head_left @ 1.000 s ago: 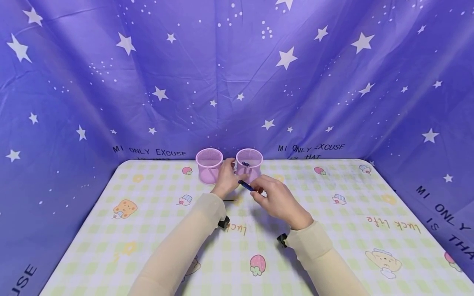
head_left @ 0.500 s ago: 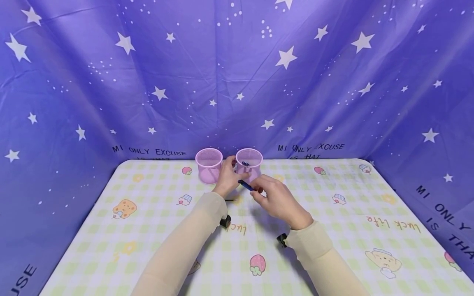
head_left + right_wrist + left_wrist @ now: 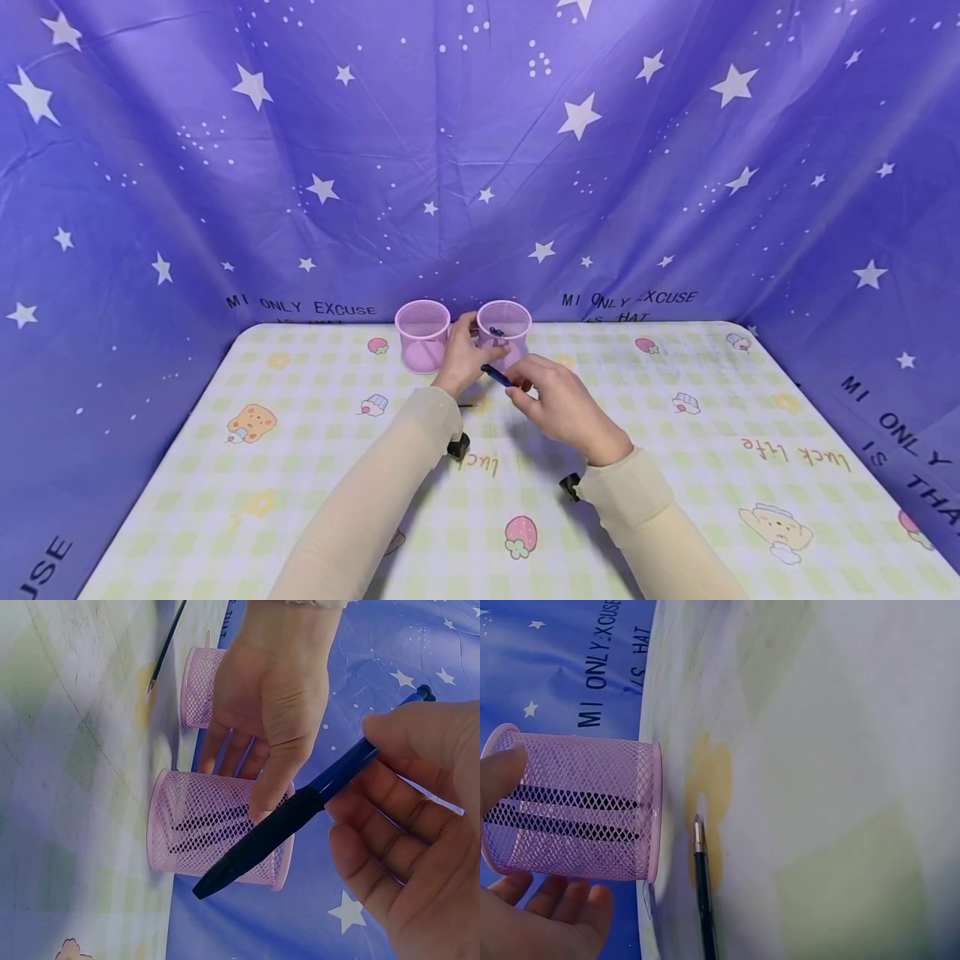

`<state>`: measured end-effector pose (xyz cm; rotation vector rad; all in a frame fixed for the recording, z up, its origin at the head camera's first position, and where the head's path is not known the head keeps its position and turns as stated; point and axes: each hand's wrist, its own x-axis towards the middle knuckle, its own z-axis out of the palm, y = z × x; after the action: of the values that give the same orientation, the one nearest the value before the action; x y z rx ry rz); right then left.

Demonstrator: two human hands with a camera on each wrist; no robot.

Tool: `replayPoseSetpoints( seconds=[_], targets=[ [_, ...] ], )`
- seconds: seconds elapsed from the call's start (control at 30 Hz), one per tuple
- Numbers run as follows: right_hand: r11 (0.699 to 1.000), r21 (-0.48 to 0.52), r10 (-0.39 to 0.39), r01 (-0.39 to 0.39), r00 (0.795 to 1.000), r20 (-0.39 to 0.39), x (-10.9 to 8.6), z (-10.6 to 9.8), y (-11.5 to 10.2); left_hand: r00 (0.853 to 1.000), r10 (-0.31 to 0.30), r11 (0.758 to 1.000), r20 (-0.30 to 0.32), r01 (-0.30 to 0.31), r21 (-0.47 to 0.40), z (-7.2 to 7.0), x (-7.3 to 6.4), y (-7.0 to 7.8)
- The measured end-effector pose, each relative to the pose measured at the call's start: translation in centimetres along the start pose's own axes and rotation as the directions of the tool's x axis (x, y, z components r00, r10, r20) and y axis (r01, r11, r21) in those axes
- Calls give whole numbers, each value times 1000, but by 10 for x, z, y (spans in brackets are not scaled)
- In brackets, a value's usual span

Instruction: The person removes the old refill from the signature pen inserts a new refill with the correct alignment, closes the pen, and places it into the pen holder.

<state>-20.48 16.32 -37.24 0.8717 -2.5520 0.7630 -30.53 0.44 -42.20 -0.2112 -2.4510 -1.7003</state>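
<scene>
My left hand [image 3: 462,358] grips the right-hand pink mesh pen cup [image 3: 517,350]. In the left wrist view its thumb lies on the cup [image 3: 585,769] near the rim, with the fingers along the opposite side. Two dark sticks [image 3: 577,797] show through the mesh; the head view shows bits of dark blue in the cup. My right hand [image 3: 564,406] pinches a blue pen [image 3: 497,376] between thumb and fingers in front of the cup. Seen from the right wrist, the pen's dark grip section [image 3: 259,844] points away from the hand, slanting across the cup.
A second pink mesh cup [image 3: 420,352] stands to the left. A slim dark pen refill with a metal tip [image 3: 704,900] lies on the checked tablecloth [image 3: 600,533] near the left wrist. A purple star-print curtain [image 3: 480,150] hangs directly behind the table.
Both hands keep almost the same places. The left forearm has shifted slightly to the right; the pen and the cups stay essentially as they were.
</scene>
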Motion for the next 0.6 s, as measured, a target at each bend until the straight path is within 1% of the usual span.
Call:
replayPoseSetpoints(
  seconds=[0.27, 0.5, 0.6],
  targets=[
    [1000, 4, 4, -4, 1000, 8, 0, 0, 0, 1000, 15, 1000, 21, -15, -11, 0, 2, -1],
    [1000, 9, -4, 4, 1000, 3, 0, 0, 0, 999, 8, 1000, 38, -8, 8, 3, 4, 0],
    [1000, 16, -5, 5, 1000, -3, 1, 0, 0, 999, 16, 1000, 48, -16, 12, 5, 6, -2]
  ],
)
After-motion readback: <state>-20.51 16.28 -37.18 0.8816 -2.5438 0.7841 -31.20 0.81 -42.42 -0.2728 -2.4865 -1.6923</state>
